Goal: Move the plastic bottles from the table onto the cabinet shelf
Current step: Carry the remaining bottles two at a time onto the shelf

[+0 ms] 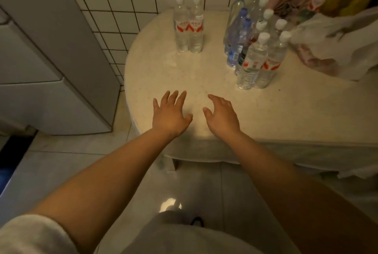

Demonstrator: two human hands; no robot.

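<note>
Head view: with the left hand [170, 113] and right hand [222, 115] both spread and empty above the worktop [204, 82], the nearest upright bottles [256, 61] at the right are probably best grasped round the body, one per hand, the far pair [189, 26] being left for later.

We see a pale, speckled tabletop [204, 73] with a rounded left end, filling the middle and right of the frame. Two clear bottles with red labels [189, 26] stand upright, touching each other, at its upper left. A tight cluster of bottles [256, 43], some blue-capped and some white-capped, stands right of centre. A white plastic bag [331, 43] lies at the upper right.
</note>
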